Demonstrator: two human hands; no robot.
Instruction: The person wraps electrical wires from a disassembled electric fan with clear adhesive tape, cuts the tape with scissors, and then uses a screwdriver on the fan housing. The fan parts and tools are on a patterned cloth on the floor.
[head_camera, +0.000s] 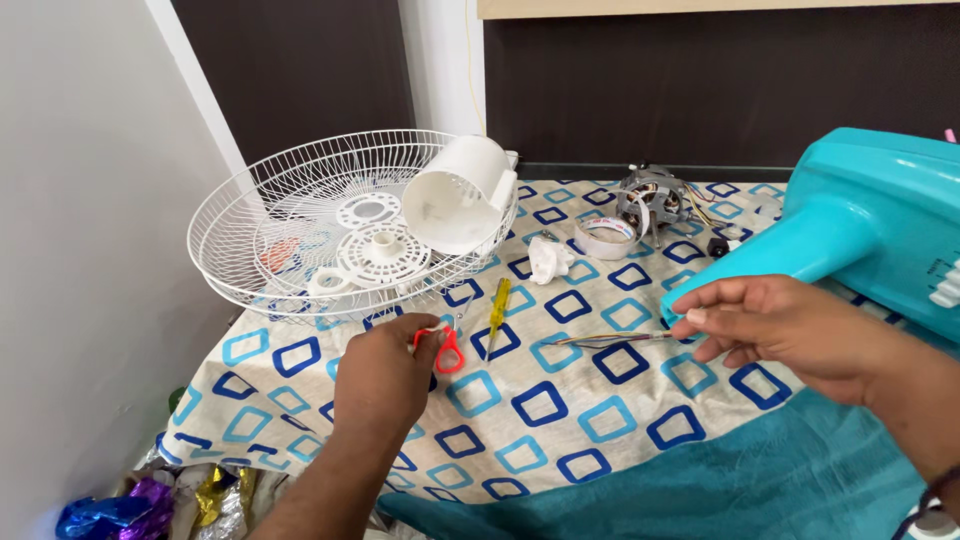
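Head view: I count one pair of red-handled scissors (447, 346), one yellow screwdriver (498, 307), one tape roll (606, 238) and one bundle of wires (610, 340) on the patterned cloth (540, 410). Behind them sit stacked white fan guards (300, 240), a motor (652, 198) and a turquoise fan body (860, 225). My left hand (385, 375) grips the scissors, fingers closed through the handles; my right hand (775, 325) pinches the wires.

Home, patterned bedsheet (560, 420), fan parts (350, 225)
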